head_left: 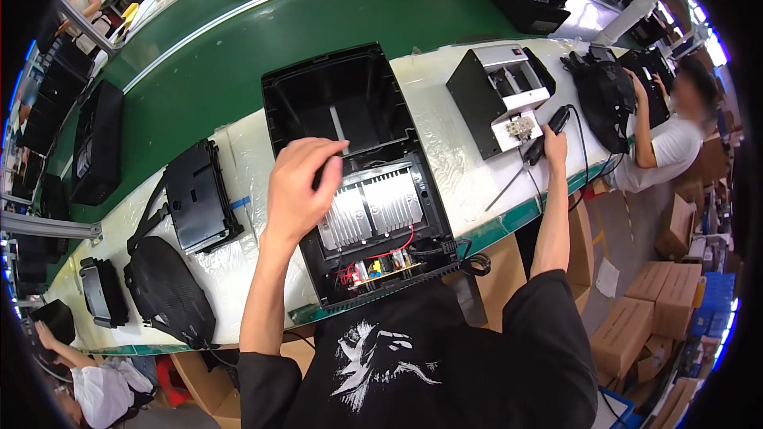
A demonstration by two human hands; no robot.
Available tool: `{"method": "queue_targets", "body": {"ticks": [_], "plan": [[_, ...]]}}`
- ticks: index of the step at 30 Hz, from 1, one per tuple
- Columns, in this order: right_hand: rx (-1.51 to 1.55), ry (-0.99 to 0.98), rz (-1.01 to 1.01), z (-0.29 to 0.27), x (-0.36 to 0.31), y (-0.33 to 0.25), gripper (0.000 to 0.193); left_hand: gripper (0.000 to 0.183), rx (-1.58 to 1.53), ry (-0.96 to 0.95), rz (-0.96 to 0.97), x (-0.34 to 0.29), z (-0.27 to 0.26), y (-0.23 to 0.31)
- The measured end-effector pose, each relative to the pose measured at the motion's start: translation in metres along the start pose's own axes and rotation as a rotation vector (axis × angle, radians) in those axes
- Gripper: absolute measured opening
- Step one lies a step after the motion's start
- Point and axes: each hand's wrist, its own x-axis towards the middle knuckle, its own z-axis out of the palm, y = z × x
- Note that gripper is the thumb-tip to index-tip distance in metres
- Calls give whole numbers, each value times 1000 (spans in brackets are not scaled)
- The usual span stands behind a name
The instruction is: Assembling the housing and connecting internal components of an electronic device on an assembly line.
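Note:
In front of me lies an opened black plastic housing [314, 274], its hollow half [318, 95] tipped away to the far side. Two finned silver heat sinks [373, 210] sit in the near half, above a circuit board [373, 276] with red wires. Over the left edge of the heat sinks hovers my left hand [300, 191], fingers stretched and thumb apart, with nothing visible in it. My right hand [555, 147] is wrapped round a black electric screwdriver [536, 148], its long thin bit slanting down to the left. Just beside it stands a black-and-white screw feeder [501, 95].
A green conveyor belt [318, 20] runs beyond the white-covered bench [445, 143]. To the left lie a black panel [199, 199] and a black mesh-covered part [168, 290]. A co-worker [668, 143] handles black parts at right; another [103, 385] works at lower left. Cardboard boxes [628, 326] are stacked at right.

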Motion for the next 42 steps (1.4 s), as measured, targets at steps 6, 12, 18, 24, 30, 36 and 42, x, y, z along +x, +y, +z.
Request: {"method": "queue_targets", "body": {"ticks": [6,12,18,24,30,36,42], "plan": [[814,446,-489,-73,-58,-20,33,47,-212,190,-338,-72,-14,24],[1400,436,-752,-197,-140,-109,44,73,-625,247,-775,-82,8,44],[1350,252,-918,-193,-136,-110,75,82,-725,301,-873,-85,13,58],[1288,248,-878,-155,-138,-127,80,87,-711,325,-952,-85,11,67],[1236,116,-861,-143,-121,-141,73,87,-707,376,-945,-86,19,67],[1164,-56,-859,-139,-114,-212,41,84,-739,387,-785,-88,14,50],[1020,-92,-851,-117,-111,-238,29,80,-873,422,-726,-98,16,42]]}}
